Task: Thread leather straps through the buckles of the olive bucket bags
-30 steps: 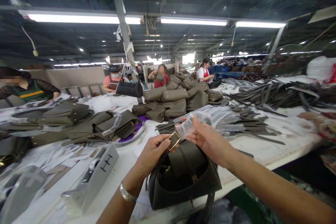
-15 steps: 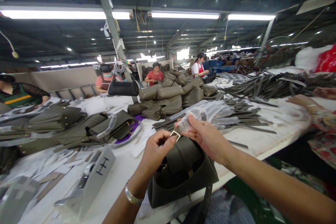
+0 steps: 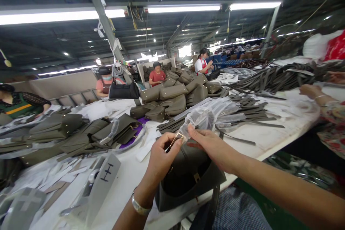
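Observation:
A gold rectangular buckle is pinched between the thumb and fingers of my left hand. Beside it, my right hand closes on a strap wrapped in clear plastic, whose end lies close to the buckle. Whether the strap passes through the buckle I cannot tell. Below both hands, an open olive-brown handbag sits at the table's front edge, its dark inside showing and a dark strap hanging down in front.
Olive handbags are heaped beyond my hands, with more bags to the left. Loose dark straps spread to the right. A grey holder marked with black strokes stands at left. Another person's hand reaches in from the right.
My right hand has moved slightly down and closer to the buckle. More of the plastic-wrapped strap now shows looped above the fingers. My left hand keeps its pinch on the buckle.

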`<state>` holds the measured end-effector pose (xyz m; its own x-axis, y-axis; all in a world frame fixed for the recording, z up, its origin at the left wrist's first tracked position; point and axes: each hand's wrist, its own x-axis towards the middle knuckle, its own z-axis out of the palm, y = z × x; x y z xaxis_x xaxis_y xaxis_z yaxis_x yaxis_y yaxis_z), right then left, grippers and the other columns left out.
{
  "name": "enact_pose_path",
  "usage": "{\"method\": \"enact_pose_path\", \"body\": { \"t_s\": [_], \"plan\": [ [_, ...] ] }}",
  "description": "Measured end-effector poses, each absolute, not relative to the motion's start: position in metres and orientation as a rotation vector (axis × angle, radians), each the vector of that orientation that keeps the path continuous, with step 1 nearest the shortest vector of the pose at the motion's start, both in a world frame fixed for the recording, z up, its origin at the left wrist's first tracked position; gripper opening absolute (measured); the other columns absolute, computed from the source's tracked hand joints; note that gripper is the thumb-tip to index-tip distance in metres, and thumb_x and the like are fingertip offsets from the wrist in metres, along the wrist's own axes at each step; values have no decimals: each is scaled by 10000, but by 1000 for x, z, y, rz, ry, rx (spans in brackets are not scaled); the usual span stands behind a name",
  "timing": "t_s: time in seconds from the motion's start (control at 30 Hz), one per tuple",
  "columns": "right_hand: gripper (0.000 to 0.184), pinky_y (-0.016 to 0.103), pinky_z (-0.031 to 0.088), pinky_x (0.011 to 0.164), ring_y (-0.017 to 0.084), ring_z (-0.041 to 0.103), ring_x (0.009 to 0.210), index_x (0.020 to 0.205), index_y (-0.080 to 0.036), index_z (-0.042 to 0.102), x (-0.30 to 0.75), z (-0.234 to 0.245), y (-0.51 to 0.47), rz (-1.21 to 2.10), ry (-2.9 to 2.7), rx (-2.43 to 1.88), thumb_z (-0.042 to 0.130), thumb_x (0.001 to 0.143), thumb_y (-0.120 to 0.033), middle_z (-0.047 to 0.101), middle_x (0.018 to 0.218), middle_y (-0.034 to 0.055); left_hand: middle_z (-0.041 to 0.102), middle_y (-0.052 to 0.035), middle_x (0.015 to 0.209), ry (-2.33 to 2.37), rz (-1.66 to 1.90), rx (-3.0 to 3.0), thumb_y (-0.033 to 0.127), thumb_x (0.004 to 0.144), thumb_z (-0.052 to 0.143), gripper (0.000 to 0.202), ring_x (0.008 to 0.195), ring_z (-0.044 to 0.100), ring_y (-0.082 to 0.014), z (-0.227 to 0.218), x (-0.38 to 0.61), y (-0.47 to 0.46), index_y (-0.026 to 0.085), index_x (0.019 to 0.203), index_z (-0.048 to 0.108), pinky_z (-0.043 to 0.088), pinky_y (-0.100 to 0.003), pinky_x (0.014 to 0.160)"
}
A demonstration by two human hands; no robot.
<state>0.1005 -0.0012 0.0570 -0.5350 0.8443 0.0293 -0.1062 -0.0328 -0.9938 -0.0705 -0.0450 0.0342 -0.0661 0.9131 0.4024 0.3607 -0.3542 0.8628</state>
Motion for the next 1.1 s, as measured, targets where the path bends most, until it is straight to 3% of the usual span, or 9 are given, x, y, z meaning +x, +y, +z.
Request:
{"method": "enact_pose_path", "body": {
  "t_s": [0.13, 0.2, 0.27, 0.37, 0.5, 0.6, 0.77, 0.97, 1.1],
  "plan": [
    [384, 382, 431, 1035, 226, 598, 1136, 1169, -213, 663, 94, 42, -6, 1640, -1627, -614, 657, 859, -440, 681, 1174, 54, 653, 4, 778, 1329, 1537, 1600, 300, 888, 625, 361, 732, 607, -134, 31, -71, -41, 181, 1223, 560, 469, -234, 706],
    [441, 379, 451, 1012, 226, 611, 1116, 1214, -200, 613, 87, 29, -9, 1601, -1676, -584, 719, 792, -271, 673, 1181, 66, 688, -37, 924, 1330, 1557, 1666, 276, 877, 635, 321, 870, 640, -159, 29, -71, -37, 200, 1189, 625, 496, -254, 782],
    [468, 375, 476, 970, 228, 631, 1064, 1192, -169, 599, 78, 16, -11, 1605, -1680, -585, 714, 738, -169, 686, 1124, 78, 674, -61, 1058, 1357, 1582, 1776, 244, 862, 642, 168, 1004, 627, -183, 28, -69, -34, 204, 1001, 727, 502, -265, 848],
    [339, 318, 517, 802, 206, 654, 901, 1077, -146, 618, 66, 5, -12, 1663, -1618, -593, 688, 750, -196, 698, 966, 59, 673, -55, 1036, 1406, 1590, 1877, 205, 852, 645, 117, 1018, 626, -179, 28, -70, -31, 209, 889, 756, 512, -259, 859],
    [203, 247, 448, 614, 150, 584, 697, 928, -163, 628, 59, 6, -10, 1599, -1593, -656, 669, 802, -316, 643, 778, -1, 712, -45, 1025, 1474, 1516, 1939, 213, 882, 628, 177, 955, 663, -164, 34, -80, -31, 205, 1032, 722, 537, -269, 860],
    [147, 251, 431, 648, 139, 545, 677, 824, -171, 616, 60, 7, -8, 1426, -1706, -641, 603, 853, -315, 597, 711, -20, 719, -30, 1083, 1470, 1317, 2230, 202, 901, 614, 231, 1011, 663, -167, 49, -92, -31, 230, 1110, 708, 533, -275, 906],
    [123, 276, 423, 727, 161, 555, 728, 810, -175, 616, 65, 9, -7, 1111, -1900, -653, 526, 876, -226, 604, 743, -2, 725, -18, 1082, 1329, 912, 2699, 211, 933, 579, 194, 1006, 669, -155, 84, -102, -28, 219, 1068, 718, 541, -246, 900],
    [137, 271, 413, 726, 165, 560, 726, 747, -170, 596, 69, 17, -7, 1058, -1997, -674, 512, 854, -148, 605, 736, 4, 695, -37, 1078, 1208, 306, 3094, 170, 931, 565, 180, 1043, 639, -173, 105, -102, -23, 182, 1089, 652, 524, -281, 931],
    [98, 258, 394, 680, 152, 545, 698, 773, -167, 603, 70, 18, -9, 1047, -2018, -693, 539, 847, -163, 621, 748, -1, 679, -55, 1055, 1230, 290, 3298, 177, 957, 516, 154, 1028, 627, -180, 102, -97, -17, 158, 1055, 634, 529, -282, 876]
  ]
}}
